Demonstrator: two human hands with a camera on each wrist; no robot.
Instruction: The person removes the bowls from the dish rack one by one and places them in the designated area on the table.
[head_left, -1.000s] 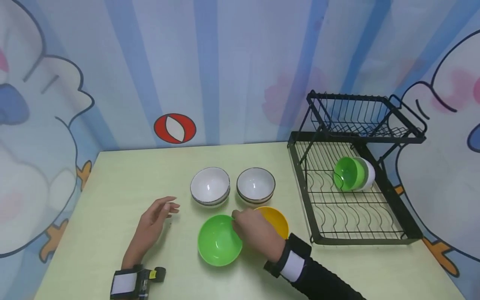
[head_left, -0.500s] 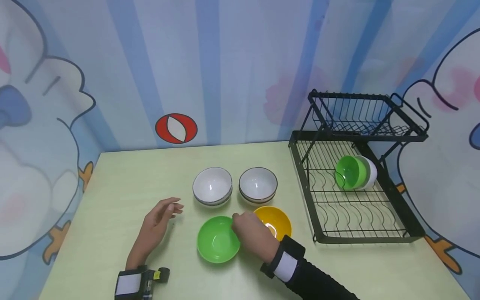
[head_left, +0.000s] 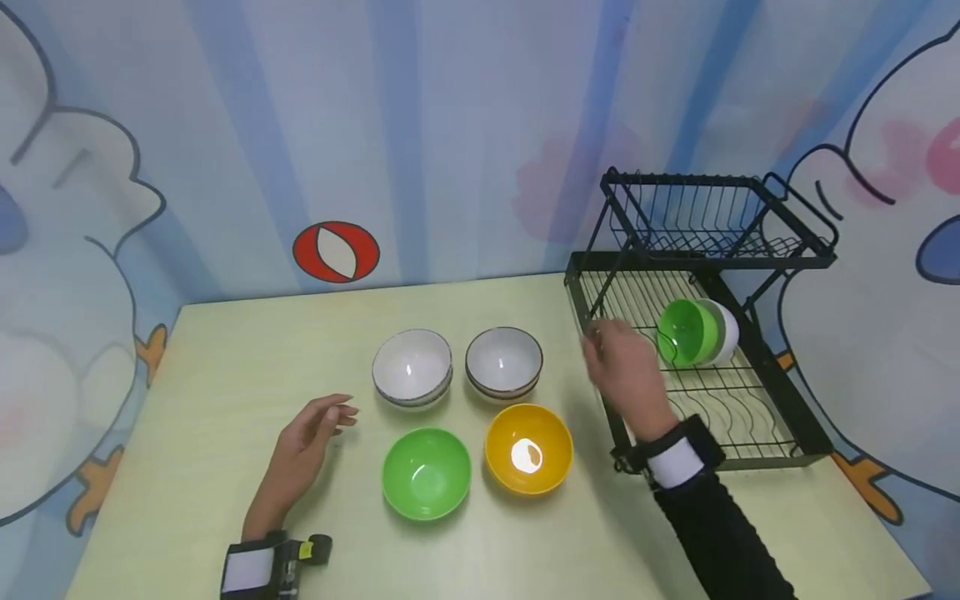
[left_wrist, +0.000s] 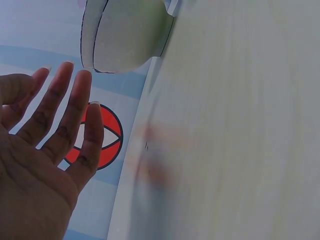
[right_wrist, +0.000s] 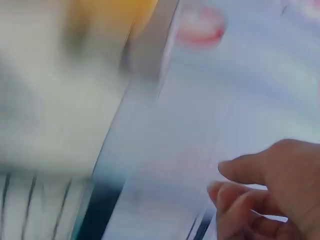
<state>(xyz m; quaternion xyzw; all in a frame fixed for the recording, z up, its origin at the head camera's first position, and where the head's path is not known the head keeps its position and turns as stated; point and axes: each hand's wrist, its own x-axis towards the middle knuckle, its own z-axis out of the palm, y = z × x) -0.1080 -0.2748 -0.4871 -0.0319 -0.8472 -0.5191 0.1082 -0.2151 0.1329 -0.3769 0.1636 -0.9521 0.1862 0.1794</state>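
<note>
In the head view my right hand point(head_left: 630, 383) is over the left side of the black dish rack point(head_left: 806, 450). Its fingers are loosely curled, with nothing between thumb and fingers in the right wrist view. A green bowl point(head_left: 427, 475) and a yellow bowl point(head_left: 528, 450) stand side by side on the table. Behind them are two stacks of white bowls with dark rims, one left point(head_left: 412, 367) and one right point(head_left: 504, 362). My left hand point(head_left: 300, 450) hovers left of the bowls, fingers spread and relaxed, holding nothing.
On the rack's lower tier a smaller green bowl point(head_left: 684, 335) leans on its side against a white bowl point(head_left: 726, 333). The rack's upper tier point(head_left: 720, 217) rises at the back. A patterned curtain point(head_left: 465, 142) hangs behind the table point(head_left: 247, 358).
My right hand has left the green bowl's rim and moved right and away from me to the rack, uncovering the yellow bowl. The left hand stays in place. The view has shifted slightly.
</note>
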